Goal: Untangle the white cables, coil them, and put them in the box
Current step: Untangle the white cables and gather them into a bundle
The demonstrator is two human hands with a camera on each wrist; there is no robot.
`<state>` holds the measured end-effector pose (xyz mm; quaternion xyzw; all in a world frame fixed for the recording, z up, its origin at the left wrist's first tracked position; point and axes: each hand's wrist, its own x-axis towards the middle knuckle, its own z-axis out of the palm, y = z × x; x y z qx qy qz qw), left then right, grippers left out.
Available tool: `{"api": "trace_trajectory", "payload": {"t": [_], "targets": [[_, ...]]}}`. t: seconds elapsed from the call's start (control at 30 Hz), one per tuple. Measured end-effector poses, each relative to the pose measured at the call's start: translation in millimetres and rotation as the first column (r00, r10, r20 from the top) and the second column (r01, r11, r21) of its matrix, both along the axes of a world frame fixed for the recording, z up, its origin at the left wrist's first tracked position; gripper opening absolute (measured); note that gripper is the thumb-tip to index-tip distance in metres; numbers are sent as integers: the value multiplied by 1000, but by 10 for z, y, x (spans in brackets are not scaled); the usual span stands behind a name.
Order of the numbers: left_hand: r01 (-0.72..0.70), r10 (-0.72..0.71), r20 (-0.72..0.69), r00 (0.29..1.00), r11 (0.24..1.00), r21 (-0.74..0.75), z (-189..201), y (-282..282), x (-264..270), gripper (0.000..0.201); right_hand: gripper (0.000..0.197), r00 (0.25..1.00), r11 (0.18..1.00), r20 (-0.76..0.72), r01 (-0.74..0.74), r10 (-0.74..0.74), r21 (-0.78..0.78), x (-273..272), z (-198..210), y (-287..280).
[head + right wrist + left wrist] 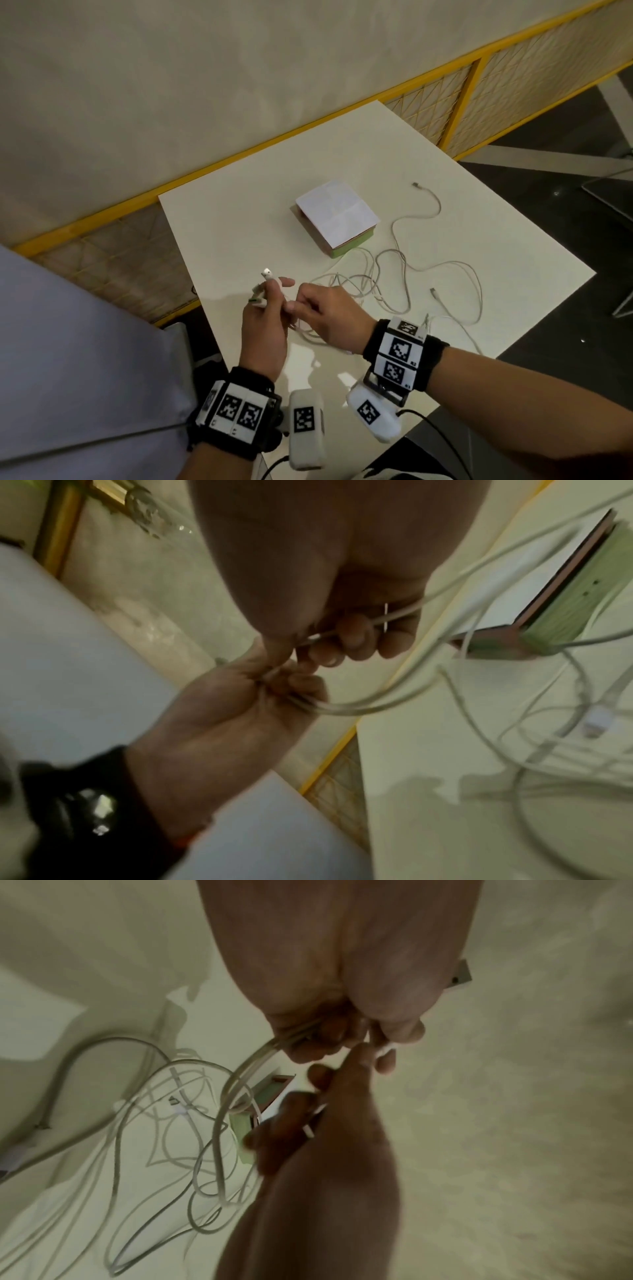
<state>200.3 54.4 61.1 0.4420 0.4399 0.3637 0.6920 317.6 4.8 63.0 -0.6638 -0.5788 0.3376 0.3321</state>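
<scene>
Several white cables [394, 281] lie tangled on the white table [239, 219], right of and in front of a small box [337, 217] with a white top and green side. My left hand [274, 291] is raised near the table's left edge and grips a bunch of cable ends, with a white plug [266, 273] sticking up above its fingers. My right hand [301, 305] is right beside it and pinches a strand. In the left wrist view the left hand [342, 1039] curls round cable strands [240, 1074]. The right wrist view shows the right hand [356, 634] curled round a cable [397, 615].
A yellow-framed mesh fence [455, 89] runs behind the table and along its left side. Loose cable ends with plugs [434, 292] lie towards the table's right edge. Dark floor [565, 240] lies to the right. A light sleeve [68, 342] fills the lower left.
</scene>
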Motion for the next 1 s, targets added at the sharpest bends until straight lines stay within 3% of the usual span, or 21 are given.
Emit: {"api": "trace_trajectory", "payload": {"t": [0.1,0.17,0.27,0.37,0.43,0.5,0.57,0.6,0.67,0.73,0.8,0.9,0.97,1.0], "targets": [[-141,166,153,974,976,-166,-23,140,-71,36,30,954,992,278,-96,114,-78,173,-172,-58],[-214,288,258,922,936,-279,-48,286,-183,35,32,922,986,367,-70,121,-150,425,-304,-117],[-346,449,266,853,868,-357,-122,519,-372,34,25,916,976,400,99,-14,-194,916,-437,-199],[-434,561,278,780,805,-405,-160,718,-536,28,24,856,921,504,283,-116,-269,1441,-508,-313],[-451,589,265,763,779,-435,-200,800,-588,37,26,830,878,537,361,-149,-315,1721,-553,-418],[-456,578,220,786,782,-425,-247,846,-561,52,21,873,849,476,330,-108,-412,1884,-625,-473],[-440,542,187,819,803,-402,-290,877,-485,58,10,969,814,226,209,-98,-542,1978,-677,-473],[-434,533,178,827,807,-401,-306,893,-448,60,16,982,807,58,180,-178,-562,2057,-677,-450],[-427,526,166,834,806,-410,-322,894,-401,55,21,875,809,-184,309,-447,-500,2281,-624,-331],[-427,520,150,841,808,-406,-333,864,-359,48,15,735,726,-215,496,-643,-476,2561,-626,-132],[-427,512,132,849,811,-400,-328,822,-321,52,10,719,639,-53,579,-693,-506,2865,-746,101],[-390,469,132,873,835,-388,-256,764,-287,52,41,718,520,242,657,-652,-546,3282,-1015,389],[-394,463,118,878,841,-371,-213,705,-297,59,49,744,525,405,664,-531,-532,3400,-1064,481],[-397,464,111,879,840,-369,-191,679,-295,63,50,775,576,502,626,-383,-526,3434,-1062,527]]}}
